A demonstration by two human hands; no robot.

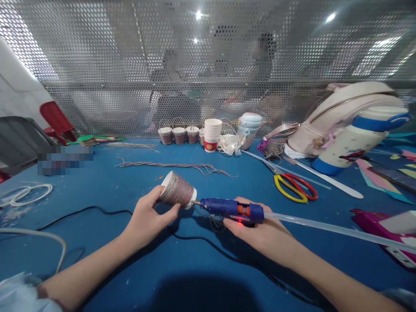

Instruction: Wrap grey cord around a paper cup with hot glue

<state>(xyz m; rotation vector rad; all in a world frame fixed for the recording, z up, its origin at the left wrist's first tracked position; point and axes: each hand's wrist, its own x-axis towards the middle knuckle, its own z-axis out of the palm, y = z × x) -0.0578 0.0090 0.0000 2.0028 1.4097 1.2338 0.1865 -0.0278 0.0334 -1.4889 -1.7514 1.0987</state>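
My left hand (146, 219) grips a paper cup (177, 190) wound with grey-brown yarn, tilted on its side with its base pointing right. My right hand (256, 232) is closed round a blue hot glue gun (232, 209). The gun's metal nozzle touches the cup's base rim. A long clear glue stick (325, 226) juts out of the back of the gun to the right. A black cord (195, 238) runs across the blue table (182, 277) below both hands.
Strands of grey yarn (175, 165) lie beyond the cup. Three yarn-wrapped cups (178, 135), a stack of paper cups (212, 134) and a bottle (248, 130) stand by the perforated metal screen (208, 65). Scissors (292, 184), a bag (341, 117) and coloured paper (390, 177) lie at right.
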